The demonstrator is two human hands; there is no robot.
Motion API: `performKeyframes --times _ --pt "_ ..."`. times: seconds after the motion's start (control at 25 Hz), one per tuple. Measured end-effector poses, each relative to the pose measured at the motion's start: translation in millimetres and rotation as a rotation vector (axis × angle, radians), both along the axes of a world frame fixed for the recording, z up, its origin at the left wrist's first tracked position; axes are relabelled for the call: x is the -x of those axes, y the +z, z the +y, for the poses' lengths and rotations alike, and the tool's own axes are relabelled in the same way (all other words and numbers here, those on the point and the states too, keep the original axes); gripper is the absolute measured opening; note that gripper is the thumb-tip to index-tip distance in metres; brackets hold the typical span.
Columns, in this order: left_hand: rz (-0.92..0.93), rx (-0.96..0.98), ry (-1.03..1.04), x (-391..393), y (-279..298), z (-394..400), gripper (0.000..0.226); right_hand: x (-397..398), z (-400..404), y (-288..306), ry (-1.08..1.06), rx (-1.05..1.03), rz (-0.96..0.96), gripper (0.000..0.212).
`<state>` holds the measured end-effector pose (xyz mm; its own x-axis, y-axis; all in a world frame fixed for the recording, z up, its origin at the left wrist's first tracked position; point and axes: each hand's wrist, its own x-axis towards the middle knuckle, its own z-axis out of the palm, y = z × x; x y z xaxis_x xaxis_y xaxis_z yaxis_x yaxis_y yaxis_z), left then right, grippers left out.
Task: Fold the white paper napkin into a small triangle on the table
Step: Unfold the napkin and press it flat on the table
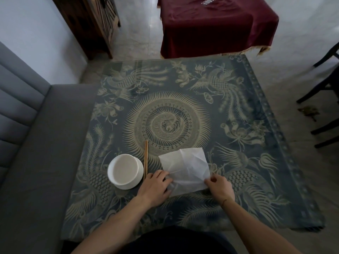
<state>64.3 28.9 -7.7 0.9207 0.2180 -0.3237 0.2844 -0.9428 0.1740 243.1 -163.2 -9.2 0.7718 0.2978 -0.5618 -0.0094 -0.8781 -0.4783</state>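
Observation:
The white paper napkin [185, 166] lies spread out and creased on the patterned table [238, 180], near its front edge. My left hand [156, 186] pinches the napkin's near left corner. At the near right corner my right hand [219, 186] grips the paper between thumb and fingers. Both near corners look slightly lifted off the cloth, while the far edge lies flat.
A white bowl [125, 171] stands on a small saucer just left of my left hand. A pair of wooden chopsticks [146, 158] lies between the bowl and the napkin. A grey bench [36, 162] runs along the left; dark chair legs [321, 88] stand at right.

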Motion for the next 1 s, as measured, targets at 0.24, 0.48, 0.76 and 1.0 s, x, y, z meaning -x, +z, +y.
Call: performKeyframes --times 0.24,0.48,0.76,1.0 --pt "-0.020 0.005 0.026 -5.3 -4.0 1.0 0.043 -14.2 -7.5 5.4 0.137 0.048 0.095 0.016" --pt "-0.036 0.018 0.029 -15.2 -2.8 5.5 0.040 -28.4 -5.8 5.9 0.288 0.121 0.145 0.026" --pt "-0.235 0.015 0.069 -29.5 4.4 7.3 0.026 -21.2 8.1 18.2 0.406 0.009 -0.526 0.026" --pt "-0.150 0.111 -0.024 -66.7 -0.2 8.7 0.067 -18.1 39.8 6.7 0.932 -0.015 -0.526 0.080"
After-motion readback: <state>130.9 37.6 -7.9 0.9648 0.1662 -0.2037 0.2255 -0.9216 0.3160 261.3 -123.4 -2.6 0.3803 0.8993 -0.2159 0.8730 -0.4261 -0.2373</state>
